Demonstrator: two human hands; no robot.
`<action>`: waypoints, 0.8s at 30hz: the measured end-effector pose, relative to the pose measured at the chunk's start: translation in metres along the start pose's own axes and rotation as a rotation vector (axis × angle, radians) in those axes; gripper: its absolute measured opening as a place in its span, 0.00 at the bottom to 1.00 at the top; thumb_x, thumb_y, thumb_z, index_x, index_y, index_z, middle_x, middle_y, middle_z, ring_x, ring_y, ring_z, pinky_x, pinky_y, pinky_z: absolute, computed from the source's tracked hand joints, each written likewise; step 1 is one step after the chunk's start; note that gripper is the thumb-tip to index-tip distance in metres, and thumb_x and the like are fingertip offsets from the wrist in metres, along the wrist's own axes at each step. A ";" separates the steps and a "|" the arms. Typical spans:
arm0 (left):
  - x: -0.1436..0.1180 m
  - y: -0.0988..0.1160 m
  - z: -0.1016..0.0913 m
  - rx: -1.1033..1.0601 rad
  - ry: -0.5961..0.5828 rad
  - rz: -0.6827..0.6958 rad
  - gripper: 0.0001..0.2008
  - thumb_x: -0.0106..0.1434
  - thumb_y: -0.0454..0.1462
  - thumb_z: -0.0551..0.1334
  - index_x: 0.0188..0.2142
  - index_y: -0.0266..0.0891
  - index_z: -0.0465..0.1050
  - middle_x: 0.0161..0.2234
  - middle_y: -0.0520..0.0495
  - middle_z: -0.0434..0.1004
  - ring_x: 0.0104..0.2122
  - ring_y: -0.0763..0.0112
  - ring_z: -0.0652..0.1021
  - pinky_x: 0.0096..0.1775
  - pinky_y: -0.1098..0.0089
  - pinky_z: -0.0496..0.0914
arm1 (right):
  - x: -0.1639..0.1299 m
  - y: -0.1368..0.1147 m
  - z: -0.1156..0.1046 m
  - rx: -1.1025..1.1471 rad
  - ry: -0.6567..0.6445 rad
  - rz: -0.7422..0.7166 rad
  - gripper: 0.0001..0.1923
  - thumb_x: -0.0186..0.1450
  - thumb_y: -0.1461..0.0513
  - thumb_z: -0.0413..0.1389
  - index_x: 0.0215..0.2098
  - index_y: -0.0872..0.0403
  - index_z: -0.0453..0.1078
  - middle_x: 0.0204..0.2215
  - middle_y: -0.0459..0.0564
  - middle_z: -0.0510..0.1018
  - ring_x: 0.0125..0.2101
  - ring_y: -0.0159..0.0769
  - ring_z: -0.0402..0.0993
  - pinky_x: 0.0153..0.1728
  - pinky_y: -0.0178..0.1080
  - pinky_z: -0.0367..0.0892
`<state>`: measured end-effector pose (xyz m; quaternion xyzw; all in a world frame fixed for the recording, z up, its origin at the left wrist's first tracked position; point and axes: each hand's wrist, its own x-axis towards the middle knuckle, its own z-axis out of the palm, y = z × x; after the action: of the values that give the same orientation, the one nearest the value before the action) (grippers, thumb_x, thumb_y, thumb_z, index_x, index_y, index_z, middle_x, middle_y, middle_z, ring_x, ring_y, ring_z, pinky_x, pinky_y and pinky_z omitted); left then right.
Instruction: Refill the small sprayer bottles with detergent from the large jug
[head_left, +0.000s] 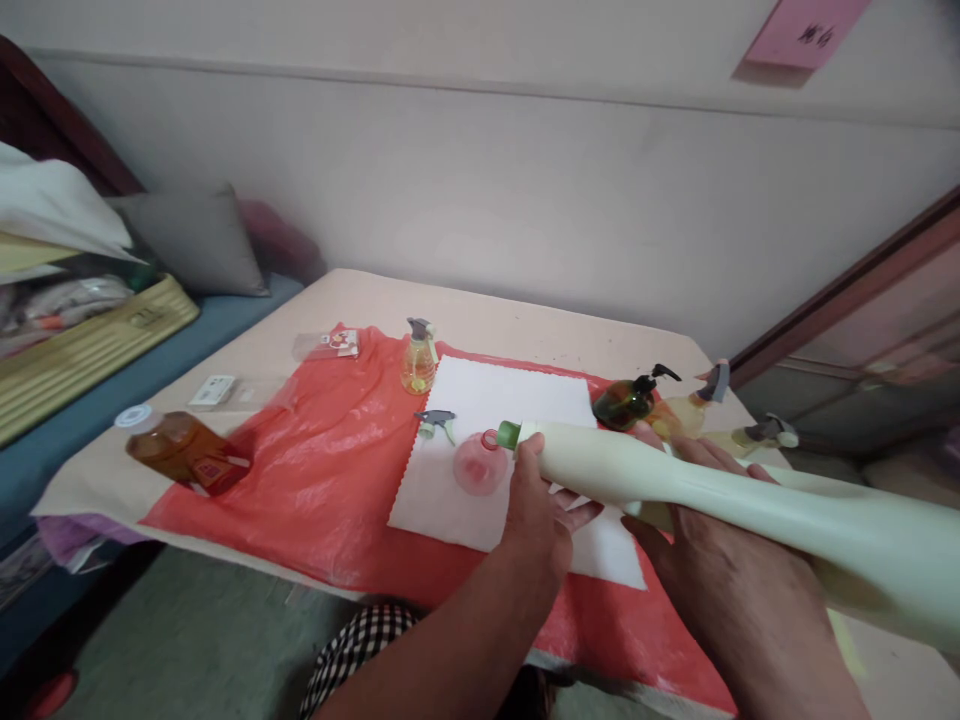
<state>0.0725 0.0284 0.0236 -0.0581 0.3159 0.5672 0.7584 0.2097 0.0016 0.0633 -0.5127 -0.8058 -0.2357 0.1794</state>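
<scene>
My right hand (pixel 720 560) grips the body of a large cream-white bottle (pixel 750 500), held on its side with the neck pointing left. My left hand (pixel 536 510) is at the bottle's neck, fingers by its green cap (pixel 508 434). The cap sits just above the red-rimmed mouth of a small pink round bottle (pixel 480 465) lying on a white cloth (pixel 510 400). A loose grey spray-trigger head (pixel 437 421) lies on the cloth beside it.
A red plastic sheet (pixel 330 450) covers the table. On it stand a yellow spray bottle (pixel 418 358), a dark green pump bottle (pixel 628 398) and two pale spray bottles (pixel 697 405). An amber bottle (pixel 184 450) lies at the left. Small packets (pixel 330 345) lie behind.
</scene>
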 end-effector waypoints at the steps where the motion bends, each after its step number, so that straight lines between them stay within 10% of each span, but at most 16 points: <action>1: 0.000 0.000 0.000 -0.002 0.001 0.003 0.25 0.64 0.51 0.60 0.55 0.41 0.70 0.58 0.38 0.74 0.51 0.48 0.80 0.50 0.49 0.77 | 0.000 0.000 0.000 -0.003 0.001 -0.002 0.33 0.69 0.61 0.52 0.71 0.54 0.53 0.60 0.64 0.71 0.61 0.63 0.67 0.60 0.65 0.62; 24: -0.002 0.003 -0.001 -0.034 -0.023 0.005 0.27 0.66 0.52 0.58 0.57 0.38 0.71 0.58 0.35 0.75 0.54 0.47 0.78 0.50 0.50 0.77 | 0.005 -0.007 -0.001 -0.004 0.017 -0.007 0.39 0.70 0.62 0.51 0.76 0.50 0.42 0.64 0.65 0.67 0.63 0.64 0.66 0.60 0.66 0.62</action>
<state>0.0690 0.0281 0.0249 -0.0636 0.2978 0.5751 0.7593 0.2016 0.0021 0.0650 -0.5082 -0.8056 -0.2422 0.1845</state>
